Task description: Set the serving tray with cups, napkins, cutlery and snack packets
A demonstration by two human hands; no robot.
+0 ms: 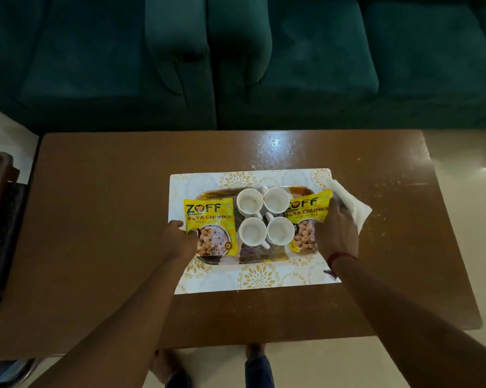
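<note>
Serving tray [253, 258] is sitting on a gold-patterned placemat [264, 275] on the brown table [110, 219]. Four empty white cups [249, 202] are standing clustered at its centre, handles turned inward. Left hand [177, 235] is pinching the left edge of the left soya-chunks packet [211, 219], which is lying flat on the tray's left end, fingers tucking under the film. Right hand [337, 228] is gripping the right edge of the right soya-chunks packet [309, 211], back of hand to camera and fingertips hidden. That packet is resting tilted on the tray's right end, its top corner overlapping the white napkins [354, 208]. The napkins are lying off the tray, partly on the placemat and partly on the table. No cutlery is showing anywhere. Handling judgement: the packets are looking light, puffy and slick, so they are likely to slide on the tray; taking them by the sealed edges, as both hands are doing, is looking safest. The napkins are looking soft and limp, so pinching the whole stack at one folded side should suit. The cups are looking fragile and crowded, so hands should be keeping clear of them.
</note>
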